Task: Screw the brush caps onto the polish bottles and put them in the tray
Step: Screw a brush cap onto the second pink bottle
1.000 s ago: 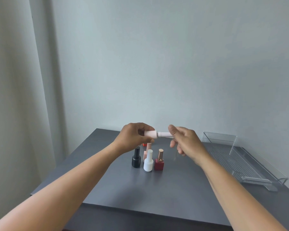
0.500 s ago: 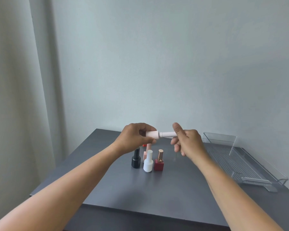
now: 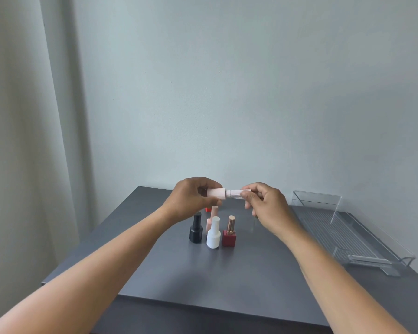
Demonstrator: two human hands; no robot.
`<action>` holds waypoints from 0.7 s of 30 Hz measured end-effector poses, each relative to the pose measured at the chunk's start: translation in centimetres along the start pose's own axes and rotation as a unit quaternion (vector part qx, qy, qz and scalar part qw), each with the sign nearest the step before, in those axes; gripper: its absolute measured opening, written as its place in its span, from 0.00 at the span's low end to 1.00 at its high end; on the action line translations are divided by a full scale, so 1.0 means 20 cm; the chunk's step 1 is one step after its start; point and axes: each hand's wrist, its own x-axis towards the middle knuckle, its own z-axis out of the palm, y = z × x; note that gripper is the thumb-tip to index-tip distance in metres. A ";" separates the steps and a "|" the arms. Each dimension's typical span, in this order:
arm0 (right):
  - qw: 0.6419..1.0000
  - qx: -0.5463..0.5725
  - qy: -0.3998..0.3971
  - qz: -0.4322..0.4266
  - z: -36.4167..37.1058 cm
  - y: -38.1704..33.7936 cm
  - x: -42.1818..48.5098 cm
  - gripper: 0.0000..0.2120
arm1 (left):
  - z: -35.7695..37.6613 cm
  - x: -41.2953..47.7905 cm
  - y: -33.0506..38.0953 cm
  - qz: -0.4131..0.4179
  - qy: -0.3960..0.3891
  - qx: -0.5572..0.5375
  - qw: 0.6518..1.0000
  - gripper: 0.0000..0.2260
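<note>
left hand (image 3: 191, 200) grips pink bottle (image 3: 216, 192) sideways; right hand (image 3: 269, 209) pinches ribbed cap (image 3: 238, 193); line both up straight, twist gently till snug, don't cross-thread lol

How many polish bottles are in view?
6: pale pink bottle in left hand and right hand; black, white, dark red in front; pink, red behind, partly hidden. More may hide.

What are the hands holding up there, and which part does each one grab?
A pale pink polish bottle, held sideways. The left hand grips its body; the right hand pinches its ribbed cap.
</note>
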 end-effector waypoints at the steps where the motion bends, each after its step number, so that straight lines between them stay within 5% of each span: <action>1: 1.000 -0.011 -0.004 -0.008 0.01 0.00 0.00 0.05 | 0.00 0.00 0.00 0.001 0.000 0.000 1.000 0.12; 11: 0.960 -0.217 -0.027 -0.175 0.02 -0.01 0.00 0.10 | -0.04 -0.02 -0.01 0.006 -0.025 0.017 1.000 0.07; 21: 0.947 -0.288 -0.056 -0.134 0.04 0.02 -0.01 0.11 | 0.00 -0.04 -0.02 0.060 0.002 0.139 0.989 0.10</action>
